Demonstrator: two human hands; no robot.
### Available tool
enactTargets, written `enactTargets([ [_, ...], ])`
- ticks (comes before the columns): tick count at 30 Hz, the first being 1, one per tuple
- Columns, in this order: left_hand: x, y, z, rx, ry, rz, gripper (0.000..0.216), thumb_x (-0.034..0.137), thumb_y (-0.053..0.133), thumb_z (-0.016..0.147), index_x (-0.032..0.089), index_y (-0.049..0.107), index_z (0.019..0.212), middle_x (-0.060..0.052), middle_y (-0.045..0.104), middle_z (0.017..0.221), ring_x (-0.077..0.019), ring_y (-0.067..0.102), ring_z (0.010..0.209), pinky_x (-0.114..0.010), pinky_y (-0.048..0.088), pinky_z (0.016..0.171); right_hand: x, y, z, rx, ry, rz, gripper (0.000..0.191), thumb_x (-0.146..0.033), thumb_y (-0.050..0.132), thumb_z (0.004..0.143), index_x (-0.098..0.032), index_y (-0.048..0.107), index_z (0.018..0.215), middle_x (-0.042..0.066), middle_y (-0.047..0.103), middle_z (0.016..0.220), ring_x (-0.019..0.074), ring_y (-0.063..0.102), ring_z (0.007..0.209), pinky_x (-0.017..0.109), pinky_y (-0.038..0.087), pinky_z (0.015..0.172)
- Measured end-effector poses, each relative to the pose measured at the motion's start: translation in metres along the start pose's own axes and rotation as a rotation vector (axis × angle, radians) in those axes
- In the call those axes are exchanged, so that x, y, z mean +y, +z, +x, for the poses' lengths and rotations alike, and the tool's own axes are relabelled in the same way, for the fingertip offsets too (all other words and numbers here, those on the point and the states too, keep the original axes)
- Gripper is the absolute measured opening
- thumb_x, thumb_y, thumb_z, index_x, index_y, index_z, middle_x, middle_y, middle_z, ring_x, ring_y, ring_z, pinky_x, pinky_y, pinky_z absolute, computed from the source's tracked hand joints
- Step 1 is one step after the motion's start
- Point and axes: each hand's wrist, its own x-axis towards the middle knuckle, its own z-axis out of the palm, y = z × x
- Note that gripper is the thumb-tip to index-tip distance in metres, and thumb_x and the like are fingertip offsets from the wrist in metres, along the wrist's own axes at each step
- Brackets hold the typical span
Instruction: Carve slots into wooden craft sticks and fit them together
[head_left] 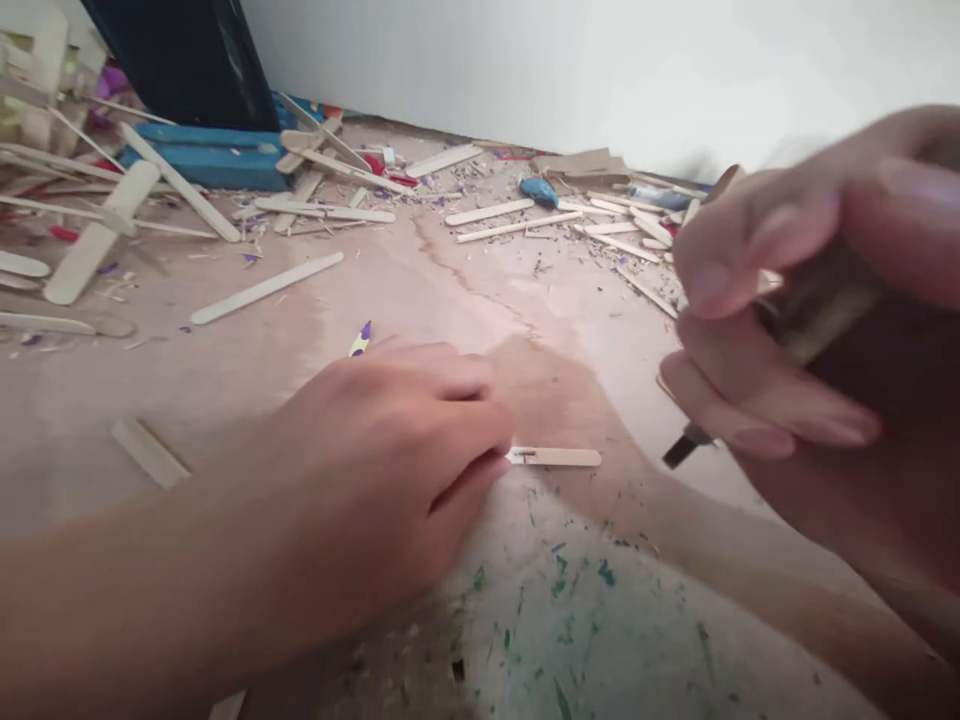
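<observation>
My left hand (405, 450) lies low on the table, its fingers closed over one end of a wooden craft stick (574, 457). The stick's rounded right end sticks out past the fingertips, with a small dark cut in it close to them. Up at the right, above the tabletop, my right hand (780, 300) is curled round a tool with a short, flat, dark metal tip (681, 450). The tip points down and left, apart from the stick; the fingers hide most of the handle. Behind my left knuckles a purple and yellow pointed piece (361, 338) shows.
Loose craft sticks (266, 288) and shavings litter the back of the table. A blue block (210, 158) stands at the back left below a dark upright panel (187, 65). A small blue object (539, 191) lies near the white wall (600, 70). Green marks streak the table's front.
</observation>
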Motion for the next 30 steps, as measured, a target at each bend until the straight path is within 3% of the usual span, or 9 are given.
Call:
enactTargets([
  [1,0.0,0.002,-0.001,0.02,0.003,-0.002,0.039,0.021,0.048,0.112,0.024,0.08,0.09,-0.001,0.074,0.089,-0.0202,0.066,0.081,-0.038,0.047,0.076,-0.006,0.004,0.009,0.0,0.116,0.181,0.046,-0.067,0.05,0.115,-0.024,0.059,0.102,0.008,0.064,0.106,0.0122,0.053,0.063,0.034,0.047,0.047],
  [3,-0.001,0.004,-0.002,0.068,0.031,0.0,0.038,0.019,0.048,0.111,0.023,0.078,0.087,-0.001,0.07,0.083,-0.0192,0.063,0.077,-0.038,0.043,0.073,-0.014,0.011,0.021,0.009,0.179,0.41,0.053,-0.068,0.063,0.109,-0.025,0.045,0.084,0.004,0.052,0.086,0.0129,0.045,0.06,0.034,0.043,0.046],
  [7,-0.002,0.006,-0.003,0.076,0.045,-0.033,0.035,0.02,0.049,0.109,0.023,0.077,0.087,-0.001,0.071,0.086,-0.0192,0.064,0.079,-0.037,0.046,0.077,-0.021,0.021,0.028,-0.134,0.188,0.549,0.069,-0.062,0.07,0.106,-0.024,0.026,0.068,0.001,0.035,0.065,0.0136,0.042,0.055,0.034,0.043,0.046],
  [10,-0.003,0.007,-0.002,0.074,0.03,-0.043,0.034,0.02,0.051,0.107,0.024,0.074,0.083,-0.002,0.069,0.082,-0.0199,0.062,0.077,-0.037,0.044,0.074,-0.029,0.029,0.032,-0.216,0.186,0.472,0.06,-0.049,0.066,0.109,-0.025,0.032,0.066,0.0,0.022,0.056,0.0143,0.035,0.05,0.036,0.051,0.051],
  [13,-0.005,0.008,-0.001,0.092,0.039,-0.039,0.035,0.021,0.053,0.106,0.025,0.071,0.077,-0.001,0.065,0.077,-0.0195,0.058,0.072,-0.038,0.04,0.071,-0.04,0.037,0.042,-0.267,0.216,0.285,0.036,-0.042,0.063,0.11,-0.029,0.057,0.077,-0.003,0.015,0.048,0.0173,0.032,0.042,0.039,0.052,0.049],
  [17,-0.008,0.01,-0.001,0.092,0.049,-0.048,0.035,0.022,0.053,0.106,0.024,0.069,0.075,-0.001,0.064,0.077,-0.0196,0.057,0.071,-0.039,0.041,0.072,-0.044,0.043,0.048,-0.277,0.216,0.278,0.033,-0.047,0.061,0.112,-0.028,0.068,0.085,-0.005,0.015,0.04,0.0168,0.029,0.035,0.04,0.049,0.043],
  [22,-0.009,0.009,0.0,0.095,0.066,-0.061,0.034,0.019,0.055,0.106,0.024,0.067,0.073,0.0,0.064,0.076,-0.0192,0.057,0.072,-0.038,0.04,0.071,-0.02,0.028,0.03,-0.138,0.112,0.441,0.067,-0.058,0.059,0.111,-0.024,0.025,0.065,-0.001,0.027,0.057,0.0103,0.036,0.047,0.035,0.05,0.048],
  [25,-0.008,0.008,0.001,0.099,0.068,-0.058,0.035,0.019,0.057,0.105,0.024,0.064,0.071,0.0,0.065,0.077,-0.0189,0.058,0.072,-0.038,0.041,0.07,-0.003,0.01,0.024,-0.347,0.063,0.442,0.067,-0.066,0.042,0.116,-0.023,0.033,0.064,0.001,0.037,0.066,0.0122,0.051,0.056,0.032,0.049,0.049],
  [30,-0.01,0.009,0.0,0.099,0.053,-0.051,0.034,0.021,0.056,0.105,0.026,0.072,0.077,0.0,0.07,0.079,-0.0193,0.062,0.074,-0.039,0.045,0.074,0.019,-0.004,0.023,-0.368,-0.042,0.233,0.057,-0.069,0.053,0.111,-0.027,0.044,0.072,0.001,0.045,0.064,0.0168,0.055,0.056,0.038,0.055,0.053],
])
